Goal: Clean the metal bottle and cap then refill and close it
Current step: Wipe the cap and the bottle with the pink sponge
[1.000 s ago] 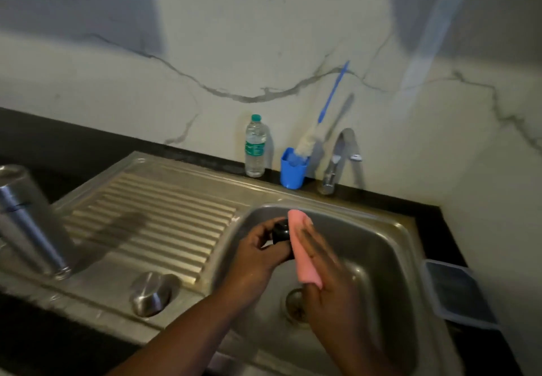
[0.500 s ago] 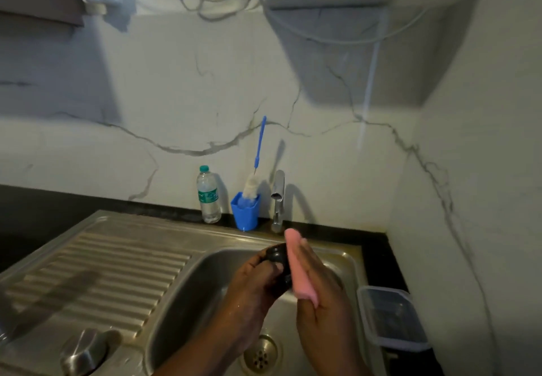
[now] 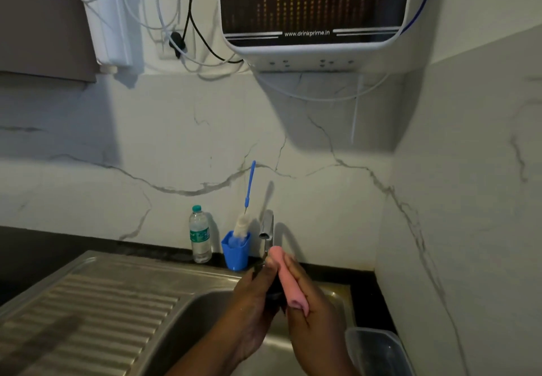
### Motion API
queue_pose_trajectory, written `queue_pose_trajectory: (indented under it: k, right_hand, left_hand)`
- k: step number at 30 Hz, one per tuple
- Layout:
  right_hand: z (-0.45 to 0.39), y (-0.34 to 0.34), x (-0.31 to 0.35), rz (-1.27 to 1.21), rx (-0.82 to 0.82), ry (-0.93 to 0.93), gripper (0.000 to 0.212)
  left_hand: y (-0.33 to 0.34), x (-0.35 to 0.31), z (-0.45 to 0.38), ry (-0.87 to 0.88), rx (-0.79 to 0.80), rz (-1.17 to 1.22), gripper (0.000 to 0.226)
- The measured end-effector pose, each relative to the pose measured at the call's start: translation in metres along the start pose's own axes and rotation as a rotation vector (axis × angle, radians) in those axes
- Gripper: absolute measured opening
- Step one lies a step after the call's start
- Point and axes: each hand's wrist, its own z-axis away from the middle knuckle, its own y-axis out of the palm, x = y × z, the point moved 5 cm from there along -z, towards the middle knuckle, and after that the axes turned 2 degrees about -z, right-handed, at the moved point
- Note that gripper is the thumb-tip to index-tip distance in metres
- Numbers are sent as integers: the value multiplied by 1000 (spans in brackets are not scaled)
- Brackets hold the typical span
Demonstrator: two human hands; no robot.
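Nearest, over the steel sink [image 3: 187,311], the left hand [image 3: 252,302] grips the dark bottle cap [image 3: 274,290], while the right hand [image 3: 311,302] pinches a pink sponge [image 3: 289,281] against it. Beside them sits a clear plastic container [image 3: 378,349]. Farther back stand the tap [image 3: 267,229], a blue cup [image 3: 236,251] holding a bottle brush [image 3: 249,187], and a plastic water bottle [image 3: 200,234]; a water purifier [image 3: 313,8] hangs above.

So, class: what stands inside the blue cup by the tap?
A bottle brush stands in the blue cup: white bristles at the rim, blue handle leaning up against the wall. The brush's lower end and anything else inside are hidden by the cup's wall.
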Motion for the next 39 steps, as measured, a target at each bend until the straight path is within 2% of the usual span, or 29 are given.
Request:
queue_pose_trajectory:
  k: [2,3,6,9,12,13,15,18,21,24,26,29,33,35,39]
  right_hand:
    - [2,9,-12,43,14,6,48]
    - [3,14,-22,170,97,39,54]
    - [1,14,-63,331,26,68,77]
    - [-10,9,-24,341,55,-26,64]
    - [-17,12,-10,224,97,74,75]
    - [-17,14,-2,219,135,110,71]
    - [-17,22,4,273,175,104,60]
    - [-14,31,9,381,280,65,65]
    - [-18,26,20,419,202,74,69]
    - [-26,19,26,303,88,79,62]
    - [-30,14,25,189,44,182,57]
    - [-30,19,30,173,55,239,62]
    - [-14,43,38,328,135,145,62]
    - [-14,44,40,354,131,110,64]
    - [-23,35,38,186,75,247,63]
  left_hand:
    - [-1,-3,-5,-16,-28,-9,48]
    - [-2,-6,-8,-11,-39,-17,50]
    - [-12,-10,-16,-12,-92,-19,62]
    - [-11,-8,-18,-30,-139,14,47]
    - [-5,-5,-18,-55,-144,58,36]
    - [-3,-8,-16,-36,-147,53,34]
    - [-5,-13,-17,-4,-177,23,37]
    - [-7,-21,-20,33,-218,20,48]
    - [1,-27,-16,94,-147,-83,45]
    - [10,-29,-9,111,-83,-126,43]
    - [11,-29,-8,124,-121,-139,50]
    - [9,-37,-5,164,-224,-101,50]
    - [-1,-53,2,158,-330,7,33]
    - [-3,-52,5,128,-326,16,28]
    - [-3,-40,10,107,-263,41,25]
